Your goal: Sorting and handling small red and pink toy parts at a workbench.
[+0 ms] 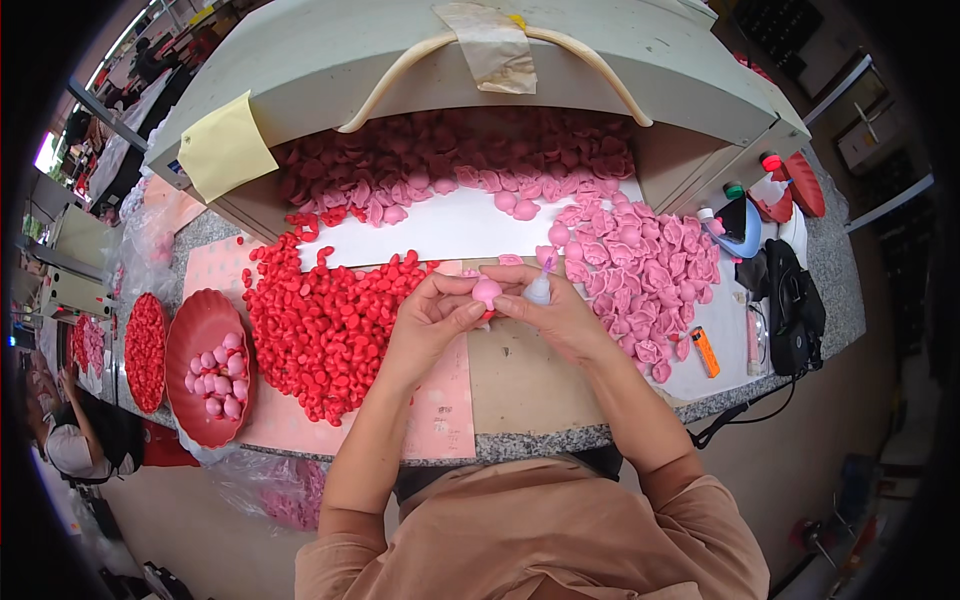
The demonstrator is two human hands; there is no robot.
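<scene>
I see the left grip [437, 311] and right grip [556, 312] pinching a small round pink ball [487, 290]; the right also holds a little see-through, purple-tipped plastic bottle [538, 289]

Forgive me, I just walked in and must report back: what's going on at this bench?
A person holds a small, round pink piece, red showing beneath it, between the left hand and right hand. The right hand also has a small translucent bottle with a purple nozzle. Glossy red rounded pieces lie heaped on the left, thin pink cupped pieces on the right. Farther left, a scalloped red oval tray holds round pink pieces with red parts.
</scene>
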